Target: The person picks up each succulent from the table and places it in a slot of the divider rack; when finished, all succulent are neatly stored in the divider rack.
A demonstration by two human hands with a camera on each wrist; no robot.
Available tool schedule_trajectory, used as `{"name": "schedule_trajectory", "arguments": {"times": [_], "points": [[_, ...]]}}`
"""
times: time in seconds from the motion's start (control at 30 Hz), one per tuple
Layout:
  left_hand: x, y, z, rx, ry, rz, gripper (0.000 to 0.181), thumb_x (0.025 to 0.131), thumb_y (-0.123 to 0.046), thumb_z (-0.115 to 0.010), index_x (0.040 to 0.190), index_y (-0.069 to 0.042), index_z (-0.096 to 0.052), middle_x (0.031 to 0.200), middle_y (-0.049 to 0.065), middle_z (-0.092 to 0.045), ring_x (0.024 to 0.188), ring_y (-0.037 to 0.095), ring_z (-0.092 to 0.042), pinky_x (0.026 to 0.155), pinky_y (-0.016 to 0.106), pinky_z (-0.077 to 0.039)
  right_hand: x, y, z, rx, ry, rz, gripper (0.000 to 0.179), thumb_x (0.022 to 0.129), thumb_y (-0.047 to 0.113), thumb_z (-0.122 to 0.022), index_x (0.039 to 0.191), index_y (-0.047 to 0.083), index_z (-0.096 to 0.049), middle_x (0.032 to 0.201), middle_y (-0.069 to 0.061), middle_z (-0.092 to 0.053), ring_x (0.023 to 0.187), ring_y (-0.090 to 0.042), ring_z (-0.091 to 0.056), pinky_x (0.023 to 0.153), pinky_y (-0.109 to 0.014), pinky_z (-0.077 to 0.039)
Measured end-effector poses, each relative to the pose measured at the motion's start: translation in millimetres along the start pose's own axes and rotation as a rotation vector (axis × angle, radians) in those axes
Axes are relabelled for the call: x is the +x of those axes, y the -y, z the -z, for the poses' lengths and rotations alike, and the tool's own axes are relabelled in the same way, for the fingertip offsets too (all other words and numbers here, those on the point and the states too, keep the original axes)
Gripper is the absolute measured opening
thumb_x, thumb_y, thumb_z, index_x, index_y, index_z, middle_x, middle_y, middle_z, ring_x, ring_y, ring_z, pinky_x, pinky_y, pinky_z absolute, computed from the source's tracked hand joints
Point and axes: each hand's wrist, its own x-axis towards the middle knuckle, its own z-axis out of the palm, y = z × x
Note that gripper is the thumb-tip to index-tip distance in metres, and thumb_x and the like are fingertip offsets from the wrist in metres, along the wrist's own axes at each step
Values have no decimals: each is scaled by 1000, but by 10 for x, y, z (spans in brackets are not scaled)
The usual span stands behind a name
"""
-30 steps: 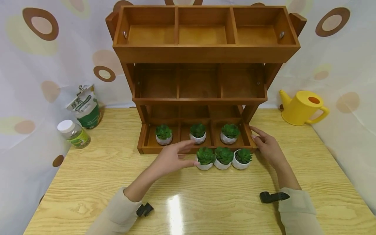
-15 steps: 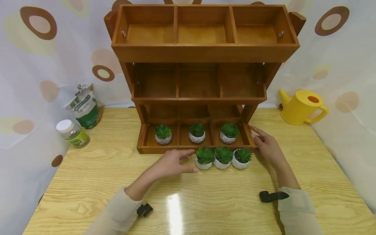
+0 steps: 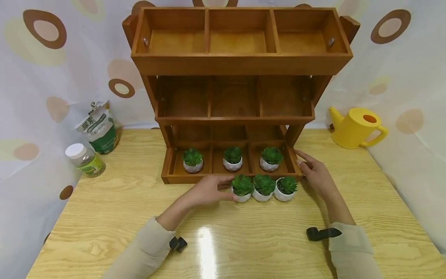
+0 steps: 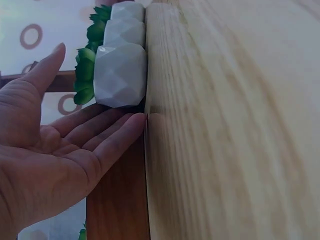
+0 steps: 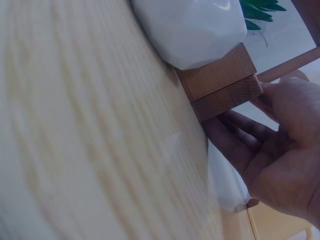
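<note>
Three white faceted pots with green succulents stand in a row on the table before a brown wooden shelf. My left hand reaches around the left end of the row, thumb in front of the leftmost potted succulent and fingers toward its back. In the left wrist view the thumb stands apart from this pot, while the extended fingers lie right by its base. The middle succulent and right succulent stand beside it. My right hand rests against the shelf's lower right end, fingers mostly straight.
Three more potted succulents sit in the shelf's bottom tray, one per compartment, including the middle one. A yellow watering can stands at the back right. To the left are a green-and-white bag and a white-capped jar.
My left hand first drew slightly back from the leftmost succulent, then moved right again and closer around it. My right hand stays at the shelf's end.
</note>
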Motion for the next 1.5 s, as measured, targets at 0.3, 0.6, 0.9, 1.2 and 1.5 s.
{"name": "schedule_trajectory", "arguments": {"times": [0.3,0.6,0.9,1.2,1.5], "points": [[35,-19,-18,-3,9,2,75,87,-43,-79,151,-17,-50,152,4,-53,138,23,-54,113,41,-45,-2,-2,7,13,23,-23,54,109,46,-39,160,29,-33,140,-23,-59,116,-29,-62,79,-17,-49],[81,-60,-98,89,47,15,80,83,-43,-83,152,-22,-48,151,1,-54,139,23,-51,112,43,-44,9,-17,-1,30,34,-22,54,109,44,-39,160,29,-33,142,-24,-58,121,-32,-61,81,-11,-47],[124,-92,-174,157,30,-30,71,82,-40,-85,145,-26,-55,135,-5,-66,127,16,-60,106,37,-49,-1,-4,-5,19,42,-27,55,109,46,-38,161,29,-31,147,-26,-53,129,-38,-56,104,-51,-47],[112,-105,-193,167,7,-47,65,82,-38,-85,140,-26,-60,130,-8,-68,120,12,-62,102,33,-50,-3,1,-4,4,37,-30,54,109,45,-38,161,30,-31,144,-25,-56,124,-34,-57,94,-36,-49],[69,-123,-164,166,-10,-64,69,81,-41,-85,142,-24,-59,125,-8,-69,107,6,-65,93,28,-53,5,-1,-4,0,36,-38,55,109,47,-38,161,30,-31,142,-24,-58,123,-34,-60,92,-29,-49]]}}
